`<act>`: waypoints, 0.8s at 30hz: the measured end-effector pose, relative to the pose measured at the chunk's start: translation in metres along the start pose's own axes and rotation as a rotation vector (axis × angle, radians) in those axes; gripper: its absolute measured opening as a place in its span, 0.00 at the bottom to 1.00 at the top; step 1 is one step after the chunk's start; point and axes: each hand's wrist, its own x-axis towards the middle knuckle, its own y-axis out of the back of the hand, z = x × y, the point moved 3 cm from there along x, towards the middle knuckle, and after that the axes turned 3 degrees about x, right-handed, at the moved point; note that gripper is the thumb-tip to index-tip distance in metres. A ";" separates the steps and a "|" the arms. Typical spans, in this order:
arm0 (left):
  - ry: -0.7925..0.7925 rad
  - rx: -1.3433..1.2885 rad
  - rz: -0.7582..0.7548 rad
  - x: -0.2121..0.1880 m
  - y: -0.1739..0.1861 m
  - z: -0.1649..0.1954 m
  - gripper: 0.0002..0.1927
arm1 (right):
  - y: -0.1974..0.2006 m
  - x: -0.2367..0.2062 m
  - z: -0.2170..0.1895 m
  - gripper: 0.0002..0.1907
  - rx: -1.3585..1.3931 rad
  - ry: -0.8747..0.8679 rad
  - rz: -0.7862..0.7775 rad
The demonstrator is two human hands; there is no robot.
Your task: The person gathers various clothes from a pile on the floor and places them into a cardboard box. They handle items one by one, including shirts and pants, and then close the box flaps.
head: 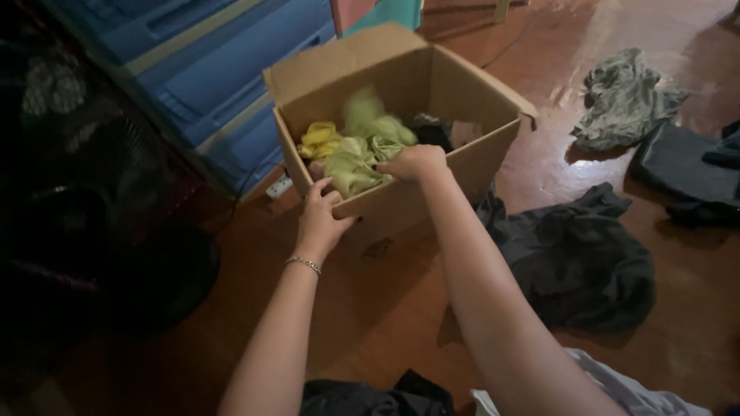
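On the floor, near the blue drawers: an open cardboard box [401,204] stands with its flaps folded out, so its inside is free to reach from above.
Left hand: the left hand [320,219] rests on the box's near rim at the near-left corner, thumb over the edge and fingers [314,187] spread along the wall; judged, it steadies the box while the other hand works inside.
Right hand: the right hand [415,162] reaches over the near wall into the box, its fingers curled down and closed on the pale green cloth [356,166]; the fingertips themselves are hidden in the fabric.
Green cloth: crumpled, lying inside the box against the near wall; its upper part is blurred.
Yellow cloth: a yellow cloth [320,139] is bunched in the box's left corner, touching the green one.
Dark item: something dark [432,132] lies in the box toward its far-right side; its kind cannot be told.
Floor to the right: a dark grey garment [578,258] lies loose just beside the box; a mottled grey garment [624,96] and a folded dark one [682,173] lie well apart, farther right.
Floor, near edge: dark fabric [378,397] and a pale patterned cloth [640,393] lie closest to the person.
Wrist: a thin bracelet [303,264] circles the left wrist.
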 end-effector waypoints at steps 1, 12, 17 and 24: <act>0.020 -0.010 -0.008 0.005 -0.001 -0.002 0.18 | 0.004 -0.008 0.000 0.29 0.099 0.009 0.125; -0.004 -0.044 0.026 0.006 -0.009 -0.016 0.22 | -0.162 -0.149 -0.011 0.46 0.435 0.110 0.652; -0.053 0.023 0.053 0.010 -0.009 -0.015 0.22 | -0.298 -0.299 -0.109 0.51 0.145 0.308 -0.572; -0.012 0.013 0.036 0.013 -0.011 -0.019 0.22 | -0.298 -0.338 -0.142 0.24 0.205 0.422 -0.400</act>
